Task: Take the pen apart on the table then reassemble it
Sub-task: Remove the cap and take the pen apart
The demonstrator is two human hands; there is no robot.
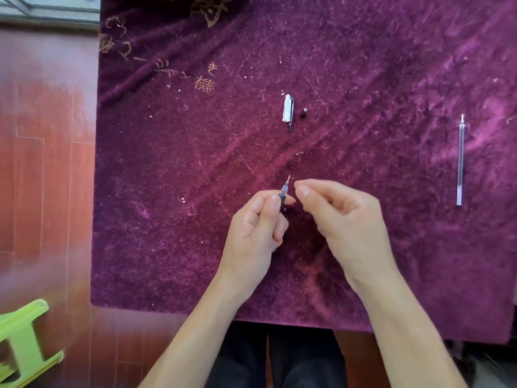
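Note:
My left hand (257,225) grips the pen's front part (284,191), a dark grip section with a clear cone and metal tip pointing up and away from me. My right hand (341,219) hovers just right of the tip, thumb and forefinger pinched together; whether something tiny sits between them I cannot tell. The clear pen cap with its black clip (288,110) lies farther back on the cloth. A small black end plug (303,112) lies just right of the cap. The long clear refill tube (460,161) lies far to the right.
A purple velvet cloth (167,219) covers the table. Red wooden floor (42,163) shows on the left, with a green plastic stool (22,343) at the lower left. My dark trousers (279,359) show below the table's near edge.

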